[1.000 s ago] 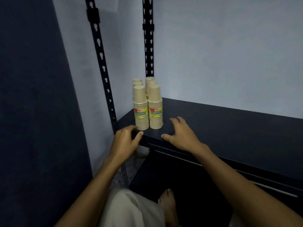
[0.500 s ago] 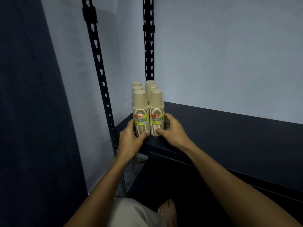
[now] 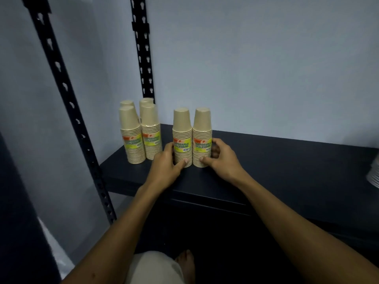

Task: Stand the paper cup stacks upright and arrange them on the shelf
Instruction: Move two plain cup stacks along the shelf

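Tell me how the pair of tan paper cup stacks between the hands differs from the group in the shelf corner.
The held pair of tan paper cup stacks numbers two, the corner group of tan cup stacks four. The pair is gripped, left hand and right hand on its sides; the group stands untouched. The pair sits nearer the black shelf's front edge; the group sits by the left upright. All stand upside down with yellow-green labels.

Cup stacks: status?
Left hand and right hand clamp the upright front pair. Four stacks stand in the shelf corner. Nothing in the way.
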